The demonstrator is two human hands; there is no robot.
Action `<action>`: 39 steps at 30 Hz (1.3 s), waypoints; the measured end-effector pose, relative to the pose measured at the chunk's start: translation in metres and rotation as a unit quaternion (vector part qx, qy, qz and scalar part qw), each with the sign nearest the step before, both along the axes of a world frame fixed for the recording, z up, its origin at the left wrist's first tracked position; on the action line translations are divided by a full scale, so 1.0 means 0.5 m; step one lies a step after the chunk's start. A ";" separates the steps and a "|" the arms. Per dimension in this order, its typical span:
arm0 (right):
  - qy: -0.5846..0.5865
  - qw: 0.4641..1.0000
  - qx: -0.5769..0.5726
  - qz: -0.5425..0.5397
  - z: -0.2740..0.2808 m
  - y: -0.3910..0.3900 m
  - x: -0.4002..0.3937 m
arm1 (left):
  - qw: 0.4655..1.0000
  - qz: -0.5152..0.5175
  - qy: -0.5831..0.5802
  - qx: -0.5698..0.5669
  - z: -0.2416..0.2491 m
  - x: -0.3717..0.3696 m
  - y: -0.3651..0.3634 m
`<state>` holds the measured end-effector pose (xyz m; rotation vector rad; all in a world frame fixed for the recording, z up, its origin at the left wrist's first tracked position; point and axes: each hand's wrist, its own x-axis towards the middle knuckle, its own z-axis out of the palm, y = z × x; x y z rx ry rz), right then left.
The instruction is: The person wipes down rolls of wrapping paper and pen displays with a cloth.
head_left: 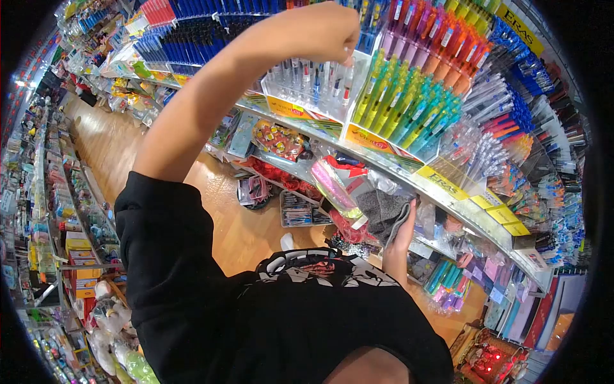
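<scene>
My left hand (332,32) reaches across the top of the display shelf, its fingers curled down. Its fingertips are at the top of an upright clear pen (346,86) with a red mark, in a clear pen holder (297,93); the pinch itself is partly hidden. Lower down, my right hand (403,233) grips a folded grey cloth (382,214) by its right edge, in front of the lower shelf. Beside the holder stand yellow, green and teal pens (409,102), with red and orange pens (438,38) behind them.
Dark blue pens (192,45) fill the back left of the shelf. A pink clear packet (334,185) lies left of the cloth. Below are a bin of packets (297,210) and bagged pens (444,281). Another crowded shelf (38,192) runs along the left, across the wooden floor (105,141).
</scene>
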<state>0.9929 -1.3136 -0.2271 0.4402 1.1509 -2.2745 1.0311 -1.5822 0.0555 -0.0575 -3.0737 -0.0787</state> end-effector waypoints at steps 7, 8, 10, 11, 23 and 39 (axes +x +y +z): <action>0.005 1.000 -0.021 -0.001 -0.008 0.004 0.006 | 1.000 0.015 0.000 0.026 -0.040 -0.004 -0.029; 0.000 1.000 -0.021 0.005 -0.008 0.007 0.006 | 0.999 0.017 0.001 0.027 -0.035 0.000 -0.031; 0.006 1.000 -0.014 0.003 -0.006 0.006 0.006 | 0.997 -0.047 0.008 0.053 -0.011 0.006 -0.044; 0.009 1.000 -0.009 -0.002 -0.006 0.005 0.006 | 0.997 -0.010 0.019 0.071 0.001 0.002 -0.057; 0.023 0.996 -0.082 0.030 -0.020 0.009 -0.003 | 0.997 0.016 0.076 -0.023 0.004 -0.048 -0.079; 0.091 0.963 -0.180 0.178 0.162 -0.170 0.125 | 0.874 0.108 0.388 0.271 -0.384 0.219 0.240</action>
